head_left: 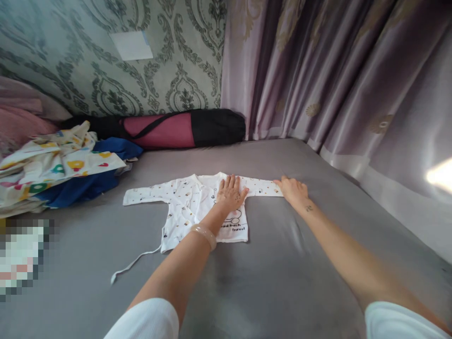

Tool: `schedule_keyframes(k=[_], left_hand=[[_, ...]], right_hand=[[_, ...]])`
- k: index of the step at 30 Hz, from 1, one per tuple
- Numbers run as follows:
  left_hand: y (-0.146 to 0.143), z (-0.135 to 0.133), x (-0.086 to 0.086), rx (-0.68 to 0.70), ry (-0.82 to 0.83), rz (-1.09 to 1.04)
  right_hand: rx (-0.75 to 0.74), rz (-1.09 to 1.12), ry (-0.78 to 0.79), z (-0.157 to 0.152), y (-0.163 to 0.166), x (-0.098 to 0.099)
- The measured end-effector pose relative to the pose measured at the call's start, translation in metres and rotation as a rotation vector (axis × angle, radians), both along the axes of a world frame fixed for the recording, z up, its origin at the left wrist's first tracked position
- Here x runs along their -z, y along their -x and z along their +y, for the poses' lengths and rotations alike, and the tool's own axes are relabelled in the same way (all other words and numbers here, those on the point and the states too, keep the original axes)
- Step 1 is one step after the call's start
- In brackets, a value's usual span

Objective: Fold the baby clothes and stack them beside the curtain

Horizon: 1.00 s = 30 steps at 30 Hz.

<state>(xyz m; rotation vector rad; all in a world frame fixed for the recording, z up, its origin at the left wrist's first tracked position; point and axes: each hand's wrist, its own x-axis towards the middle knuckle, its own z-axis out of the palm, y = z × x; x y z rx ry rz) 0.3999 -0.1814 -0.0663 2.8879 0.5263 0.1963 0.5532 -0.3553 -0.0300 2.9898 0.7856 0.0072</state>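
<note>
A small white baby shirt (180,200) with a wrap front lies spread out, both sleeves stretched sideways. Tiny prints cover it, and a drawing with lettering is on its right half. My left hand (231,192) rests flat on the upper right of the front, fingers extended and palm down. At the end of the right sleeve, my right hand (294,189) has its fingers closed on the cuff. From the shirt's lower left corner a thin white tie string (136,260) trails onto the sheet. The other sleeve (144,195) lies untouched.
Beneath everything is a grey bed sheet (282,282). A pile of patterned and blue clothes (70,162) sits at the left. Along the wall lies a long pink and black bag (169,129). Purple curtains (300,70) hang at the back right. A blurred item (21,259) is at the left edge.
</note>
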Motion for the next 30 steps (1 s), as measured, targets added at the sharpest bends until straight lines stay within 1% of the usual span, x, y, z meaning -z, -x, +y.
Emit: schedule_keyframes(k=[4, 10, 14, 16, 18, 20, 21, 23, 24, 26, 28, 30], left_hand=[[0.0, 0.0, 0.002, -0.002, 0.0, 0.002], [0.0, 0.0, 0.002, 0.0, -0.004, -0.003], [0.003, 0.0, -0.003, 0.017, 0.031, -0.027], [0.005, 0.0, -0.006, 0.015, 0.038, -0.09], [0.008, 0.001, -0.008, 0.021, 0.051, -0.16], [0.01, 0.004, -0.009, 0.045, 0.086, -0.182], [0.01, 0.006, -0.009, 0.06, 0.112, -0.167], [0.007, 0.011, -0.009, 0.084, 0.163, -0.111], [0.005, 0.014, -0.009, 0.089, 0.182, -0.081], [0.001, 0.017, -0.009, 0.088, 0.205, -0.03], [-0.002, 0.018, -0.009, 0.086, 0.212, -0.003], [-0.003, 0.017, -0.008, 0.089, 0.202, 0.002]], right_hand=[[0.007, -0.02, -0.022, 0.0, 0.002, 0.001], [-0.009, -0.065, 0.002, 0.002, 0.01, 0.003], [0.057, -0.008, -0.045, 0.001, 0.003, 0.0], [0.07, -0.014, -0.076, 0.003, 0.009, -0.005], [-0.011, -0.098, -0.131, 0.007, 0.03, -0.009], [-0.176, -0.158, -0.206, 0.016, 0.065, -0.009], [-0.268, -0.135, -0.259, 0.022, 0.087, -0.007], [-0.434, -0.005, -0.289, 0.033, 0.129, 0.0], [-0.465, 0.039, -0.284, 0.037, 0.147, 0.005], [-0.441, 0.077, -0.271, 0.043, 0.173, 0.013], [-0.409, 0.1, -0.255, 0.044, 0.187, 0.018], [-0.409, 0.129, -0.224, 0.04, 0.192, 0.018]])
